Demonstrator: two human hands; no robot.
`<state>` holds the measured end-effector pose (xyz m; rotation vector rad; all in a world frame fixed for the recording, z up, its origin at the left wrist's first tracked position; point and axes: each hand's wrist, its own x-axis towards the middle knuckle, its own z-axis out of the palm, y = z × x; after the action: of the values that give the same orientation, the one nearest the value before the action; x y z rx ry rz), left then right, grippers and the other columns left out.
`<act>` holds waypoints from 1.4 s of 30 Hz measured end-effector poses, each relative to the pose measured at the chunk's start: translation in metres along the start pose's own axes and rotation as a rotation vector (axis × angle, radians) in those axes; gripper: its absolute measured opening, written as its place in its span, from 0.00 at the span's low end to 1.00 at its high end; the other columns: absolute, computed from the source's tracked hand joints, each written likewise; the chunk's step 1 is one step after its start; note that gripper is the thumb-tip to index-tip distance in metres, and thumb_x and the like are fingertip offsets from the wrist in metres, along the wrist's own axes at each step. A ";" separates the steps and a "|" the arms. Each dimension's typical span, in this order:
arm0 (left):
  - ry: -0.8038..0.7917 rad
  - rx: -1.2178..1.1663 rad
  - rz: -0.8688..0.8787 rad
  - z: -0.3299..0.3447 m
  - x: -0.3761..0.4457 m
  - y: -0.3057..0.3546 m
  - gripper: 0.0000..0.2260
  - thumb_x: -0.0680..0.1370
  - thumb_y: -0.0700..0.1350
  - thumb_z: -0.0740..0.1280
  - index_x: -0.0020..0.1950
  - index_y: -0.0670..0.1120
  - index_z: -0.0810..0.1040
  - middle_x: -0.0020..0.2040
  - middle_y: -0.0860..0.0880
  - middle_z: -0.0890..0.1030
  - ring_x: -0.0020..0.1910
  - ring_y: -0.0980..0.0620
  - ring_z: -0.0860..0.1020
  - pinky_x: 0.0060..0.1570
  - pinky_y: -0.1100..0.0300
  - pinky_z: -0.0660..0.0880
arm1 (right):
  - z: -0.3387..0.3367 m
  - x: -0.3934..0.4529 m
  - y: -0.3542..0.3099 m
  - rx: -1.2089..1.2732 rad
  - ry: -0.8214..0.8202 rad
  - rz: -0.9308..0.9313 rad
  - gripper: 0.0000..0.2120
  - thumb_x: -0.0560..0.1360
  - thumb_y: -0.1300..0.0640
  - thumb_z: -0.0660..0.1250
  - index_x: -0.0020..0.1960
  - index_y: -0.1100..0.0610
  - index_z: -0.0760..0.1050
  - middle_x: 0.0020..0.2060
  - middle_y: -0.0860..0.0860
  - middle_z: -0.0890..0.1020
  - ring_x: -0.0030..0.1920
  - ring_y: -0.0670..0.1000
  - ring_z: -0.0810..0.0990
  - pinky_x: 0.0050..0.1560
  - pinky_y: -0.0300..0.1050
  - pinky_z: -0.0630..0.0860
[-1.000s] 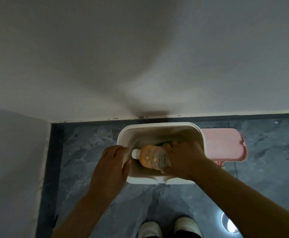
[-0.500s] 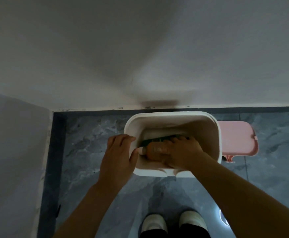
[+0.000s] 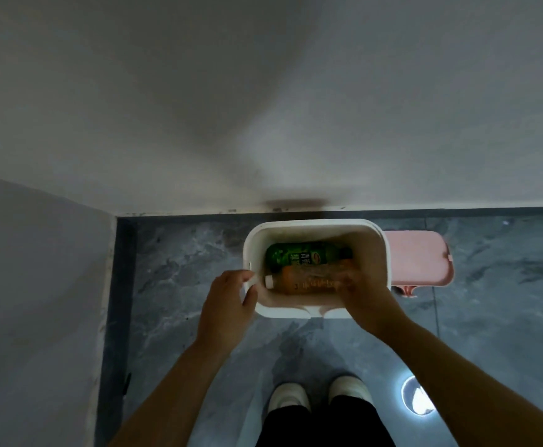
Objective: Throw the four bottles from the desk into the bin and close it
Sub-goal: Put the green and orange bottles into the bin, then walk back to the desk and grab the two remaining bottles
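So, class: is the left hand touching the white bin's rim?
Touching. The head view shows the left hand with its fingers curled over the left rim of the bin, with no gap visible between them.

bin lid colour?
Pink. The lid hangs open at the right side of the white bin, clearest in the head view.

**Labels in the bin**

The green bottle point(image 3: 305, 257) carries a dark label with pale characters and a small oval brand emblem — too blurred to read. The orange bottle point(image 3: 309, 280) shows a line of reddish print along its side — also illegible. No other text is visible.
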<state>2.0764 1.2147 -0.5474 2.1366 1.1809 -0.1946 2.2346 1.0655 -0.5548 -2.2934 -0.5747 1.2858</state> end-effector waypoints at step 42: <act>0.110 -0.658 -0.999 -0.187 -0.512 0.084 0.13 0.78 0.43 0.63 0.33 0.52 0.75 0.44 0.40 0.82 0.48 0.42 0.79 0.54 0.52 0.73 | -0.202 -0.396 -0.148 0.014 -0.277 0.289 0.11 0.77 0.66 0.60 0.37 0.66 0.75 0.32 0.59 0.79 0.30 0.56 0.75 0.31 0.41 0.66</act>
<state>1.8134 0.9463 -0.1442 0.8865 1.9577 -0.0935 2.1996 0.9304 -0.1074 -2.2627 -0.3261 1.7568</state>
